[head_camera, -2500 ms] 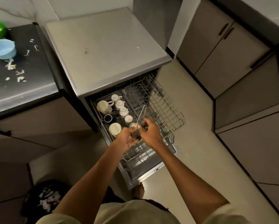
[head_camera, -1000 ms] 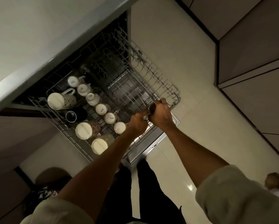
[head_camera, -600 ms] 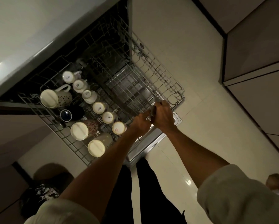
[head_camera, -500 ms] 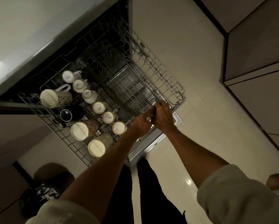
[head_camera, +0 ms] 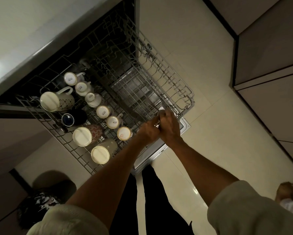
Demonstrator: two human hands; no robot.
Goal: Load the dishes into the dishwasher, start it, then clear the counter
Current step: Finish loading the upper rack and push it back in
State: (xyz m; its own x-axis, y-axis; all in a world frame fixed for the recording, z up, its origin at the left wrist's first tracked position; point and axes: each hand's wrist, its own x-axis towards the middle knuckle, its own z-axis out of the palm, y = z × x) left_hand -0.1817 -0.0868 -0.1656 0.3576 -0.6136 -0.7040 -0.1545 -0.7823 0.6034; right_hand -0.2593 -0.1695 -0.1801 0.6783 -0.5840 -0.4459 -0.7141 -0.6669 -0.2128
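- Mugs [head_camera: 57, 101] sit upside down along the left side of the pulled-out dishwasher rack [head_camera: 179, 92].
- Left hand [head_camera: 148, 132] — fingers curled on a small metal item [head_camera: 161, 113], partly hidden.
- Right hand [head_camera: 170, 125] clamps the same item over the rack's front edge.

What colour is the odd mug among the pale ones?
Dark blue mug, clearest in the head view.

Upper rack [head_camera: 184, 92] is pulled out of the dishwasher [head_camera: 40, 46]. Upside-down mugs [head_camera: 57, 100] and cups [head_camera: 103, 111] fill its left side, right side's bare wire. Both hands, left hand [head_camera: 148, 131] and right hand [head_camera: 170, 125], meet at the near right corner. Trash bag [head_camera: 40, 202] sits on the floor near left.
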